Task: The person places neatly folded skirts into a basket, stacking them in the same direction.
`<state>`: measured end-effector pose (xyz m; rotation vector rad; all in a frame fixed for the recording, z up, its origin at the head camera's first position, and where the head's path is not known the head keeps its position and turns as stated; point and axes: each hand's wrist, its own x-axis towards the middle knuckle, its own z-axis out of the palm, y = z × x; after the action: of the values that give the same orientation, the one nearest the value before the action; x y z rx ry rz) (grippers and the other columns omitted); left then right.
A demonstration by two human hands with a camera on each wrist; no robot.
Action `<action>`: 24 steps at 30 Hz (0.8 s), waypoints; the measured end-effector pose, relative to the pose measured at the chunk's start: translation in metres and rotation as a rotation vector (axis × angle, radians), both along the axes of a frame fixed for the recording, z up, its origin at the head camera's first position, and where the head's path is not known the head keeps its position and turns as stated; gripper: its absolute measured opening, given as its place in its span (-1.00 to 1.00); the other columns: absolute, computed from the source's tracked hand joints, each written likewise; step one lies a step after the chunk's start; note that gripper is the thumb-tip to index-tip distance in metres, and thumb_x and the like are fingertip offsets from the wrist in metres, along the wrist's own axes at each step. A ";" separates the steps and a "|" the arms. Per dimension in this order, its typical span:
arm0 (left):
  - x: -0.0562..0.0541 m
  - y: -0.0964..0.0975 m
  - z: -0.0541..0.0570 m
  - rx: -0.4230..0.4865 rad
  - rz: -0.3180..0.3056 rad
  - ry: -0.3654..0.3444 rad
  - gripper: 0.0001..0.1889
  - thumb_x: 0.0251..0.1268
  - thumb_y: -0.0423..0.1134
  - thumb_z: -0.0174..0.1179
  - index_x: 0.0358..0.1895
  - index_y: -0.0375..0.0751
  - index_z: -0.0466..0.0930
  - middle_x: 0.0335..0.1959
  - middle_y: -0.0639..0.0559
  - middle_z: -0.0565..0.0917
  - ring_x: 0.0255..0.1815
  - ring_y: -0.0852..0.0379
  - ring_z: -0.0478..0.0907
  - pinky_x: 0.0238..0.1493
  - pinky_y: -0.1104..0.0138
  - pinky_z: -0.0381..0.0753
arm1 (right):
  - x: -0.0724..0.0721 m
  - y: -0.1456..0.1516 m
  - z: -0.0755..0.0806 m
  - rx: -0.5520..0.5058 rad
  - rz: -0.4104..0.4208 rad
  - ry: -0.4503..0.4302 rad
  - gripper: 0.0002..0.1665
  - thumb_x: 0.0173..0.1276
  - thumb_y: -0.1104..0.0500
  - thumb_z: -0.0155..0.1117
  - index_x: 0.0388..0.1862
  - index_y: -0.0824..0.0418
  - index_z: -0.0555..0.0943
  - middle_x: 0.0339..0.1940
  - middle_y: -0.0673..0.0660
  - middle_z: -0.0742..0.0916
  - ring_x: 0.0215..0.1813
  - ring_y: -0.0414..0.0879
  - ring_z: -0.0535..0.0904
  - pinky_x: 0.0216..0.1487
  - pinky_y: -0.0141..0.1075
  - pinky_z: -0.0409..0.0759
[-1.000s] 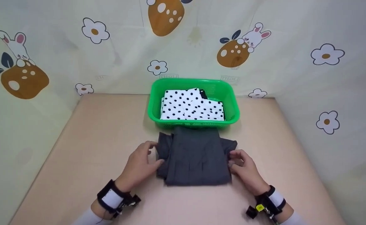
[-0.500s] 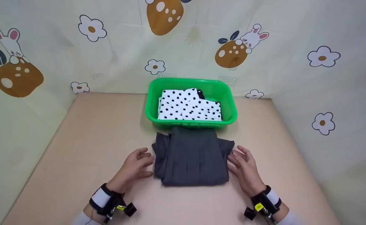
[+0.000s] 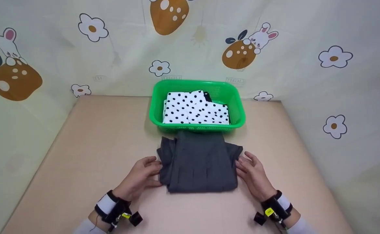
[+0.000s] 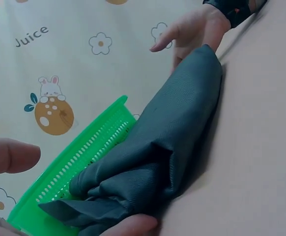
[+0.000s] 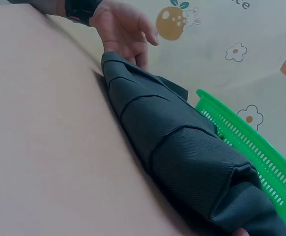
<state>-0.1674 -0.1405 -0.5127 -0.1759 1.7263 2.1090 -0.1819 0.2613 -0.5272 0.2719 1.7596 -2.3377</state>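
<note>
A dark grey garment [image 3: 203,165], folded into a thick bundle with a few creases across its near half, lies on the table. Loose parts of it stick out at both sides. At its left edge is my left hand [image 3: 139,177], fingers relaxed and thumb apart, fingertips right at the cloth. My right hand [image 3: 255,175] stands at the opposite edge with loosely extended fingers, their tips against the cloth. Seen from the left wrist, a finger [image 4: 133,225] reaches under the bundle's low side. The right wrist view catches only a fingertip [image 5: 240,232] beside the garment.
Right behind the garment stands a green plastic basket [image 3: 153,112] with perforated walls. Inside it lies folded white cloth with black dots [image 3: 193,109], something black beside it. A patterned curtain [image 3: 118,58] encloses the back and sides of the beige table [image 3: 105,130].
My left hand has drawn away from the garment's side, lowered, and come back to its edge with fingers looser. My right hand's fingers have straightened along the right edge. The garment stays put.
</note>
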 end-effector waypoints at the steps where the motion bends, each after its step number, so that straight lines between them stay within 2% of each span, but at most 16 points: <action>1: 0.000 0.002 -0.001 0.001 -0.009 -0.001 -0.16 0.49 -0.28 0.16 0.63 -0.57 -0.08 0.64 -0.54 0.11 0.55 -0.39 0.30 -0.01 -0.01 0.81 | -0.001 0.001 0.000 0.000 0.035 -0.008 -0.15 0.64 0.26 0.10 0.71 0.36 -0.07 0.35 0.22 0.51 0.04 -0.18 0.66 0.13 -0.36 0.68; 3: 0.001 0.008 -0.003 -0.003 -0.031 0.001 -0.13 0.46 -0.29 0.19 0.64 -0.58 -0.10 0.66 -0.56 0.03 0.62 -0.46 0.19 0.01 -0.08 0.81 | -0.002 0.003 0.001 0.014 0.111 -0.025 -0.16 0.63 0.24 0.11 0.68 0.42 -0.05 0.21 0.13 0.59 -0.03 -0.21 0.67 0.10 -0.37 0.67; 5: 0.000 0.014 -0.004 -0.005 -0.049 0.008 -0.09 0.42 -0.31 0.22 0.64 -0.59 -0.12 0.66 -0.57 0.01 0.62 -0.50 0.17 0.04 -0.15 0.78 | -0.002 0.005 0.003 0.061 0.184 -0.031 -0.15 0.62 0.20 0.13 0.66 0.47 -0.02 0.15 0.11 0.62 -0.06 -0.22 0.67 0.10 -0.38 0.65; 7: -0.002 0.019 -0.006 -0.014 -0.061 0.016 -0.09 0.38 -0.31 0.25 0.63 -0.58 -0.07 0.62 -0.57 0.10 0.57 -0.46 0.28 0.07 -0.19 0.76 | -0.003 0.006 0.004 0.113 0.248 -0.025 -0.10 0.60 0.15 0.15 0.66 0.50 -0.03 0.30 0.20 0.57 0.07 -0.21 0.62 0.15 -0.39 0.61; 9: -0.006 0.023 -0.007 -0.019 -0.089 0.025 -0.12 0.36 -0.32 0.27 0.61 -0.57 0.00 0.55 -0.54 0.25 0.45 -0.34 0.46 0.08 -0.18 0.76 | -0.003 0.006 0.004 0.150 0.295 -0.014 -0.04 0.59 0.12 0.18 0.68 0.50 -0.07 0.51 0.35 0.42 0.26 -0.17 0.54 0.23 -0.40 0.56; 12: -0.017 0.026 -0.009 0.008 -0.161 0.022 -0.23 0.37 -0.30 0.27 0.54 -0.55 0.16 0.39 -0.39 0.50 0.26 -0.11 0.65 0.14 -0.03 0.78 | -0.004 0.005 0.003 0.113 0.382 -0.016 0.03 0.60 0.11 0.18 0.71 0.48 -0.19 0.72 0.42 0.13 0.52 -0.09 0.34 0.39 -0.36 0.50; 13: -0.020 0.027 -0.010 0.030 -0.192 0.022 -0.26 0.38 -0.30 0.27 0.53 -0.53 0.19 0.37 -0.34 0.55 0.23 -0.07 0.68 0.17 0.02 0.77 | -0.005 0.004 0.003 0.090 0.405 -0.022 0.02 0.61 0.13 0.17 0.71 0.47 -0.20 0.73 0.42 0.13 0.54 -0.07 0.33 0.41 -0.32 0.52; 16: -0.032 0.030 -0.014 0.106 -0.262 0.017 -0.33 0.40 -0.29 0.29 0.49 -0.46 0.29 0.33 -0.23 0.65 0.22 0.02 0.72 0.25 0.17 0.73 | -0.013 0.001 0.001 0.007 0.467 -0.056 -0.07 0.64 0.17 0.13 0.71 0.41 -0.14 0.65 0.33 0.34 0.52 -0.04 0.46 0.41 -0.16 0.60; 18: -0.039 0.033 -0.016 0.143 -0.283 0.015 -0.33 0.40 -0.28 0.32 0.50 -0.38 0.30 0.34 -0.19 0.66 0.25 0.04 0.71 0.28 0.22 0.71 | -0.020 -0.005 0.000 -0.039 0.489 -0.064 -0.14 0.63 0.20 0.14 0.70 0.38 -0.05 0.55 0.25 0.50 0.45 -0.01 0.57 0.39 -0.09 0.64; 21: -0.043 0.037 -0.022 0.158 -0.270 -0.012 -0.29 0.37 -0.27 0.38 0.49 -0.33 0.26 0.33 -0.17 0.67 0.24 0.03 0.72 0.26 0.22 0.71 | -0.029 -0.019 -0.002 -0.082 0.515 -0.059 -0.17 0.62 0.23 0.18 0.69 0.32 0.03 0.49 0.16 0.60 0.44 -0.03 0.61 0.42 -0.13 0.62; 24: -0.042 0.037 -0.027 0.144 -0.235 -0.035 -0.24 0.33 -0.29 0.42 0.49 -0.33 0.21 0.31 -0.19 0.67 0.20 0.01 0.74 0.23 0.20 0.74 | -0.031 -0.035 -0.007 -0.079 0.508 -0.035 -0.15 0.55 0.30 0.25 0.68 0.27 0.10 0.48 0.15 0.61 0.44 -0.03 0.61 0.44 -0.17 0.60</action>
<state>-0.2090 -0.1036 -0.5398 0.0301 1.4887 2.0327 -0.2132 0.2264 -0.5339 -0.1340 1.4953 -2.0112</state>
